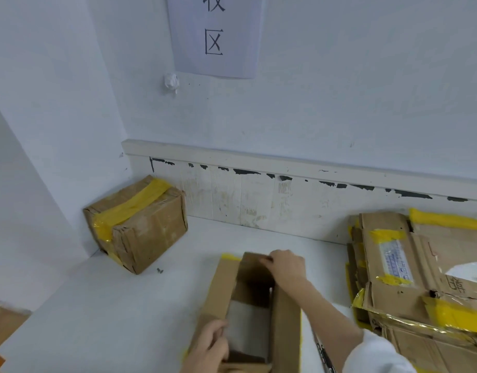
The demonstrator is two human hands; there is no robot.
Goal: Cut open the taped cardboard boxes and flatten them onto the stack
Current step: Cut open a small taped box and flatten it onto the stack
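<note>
From the head view, an opened cardboard box (249, 305) stands on the white floor (110, 319) near the middle, flaps spread and inside showing; the right hand (285, 265) curls its fingers over the far flap's edge, and the left hand (210, 343) grips the near left wall with fingers folded round it. A sealed box (136, 224) bound in yellow tape sits in the far left corner against the wall, while the stack of flattened boxes (420, 278) lies at the right.
</note>
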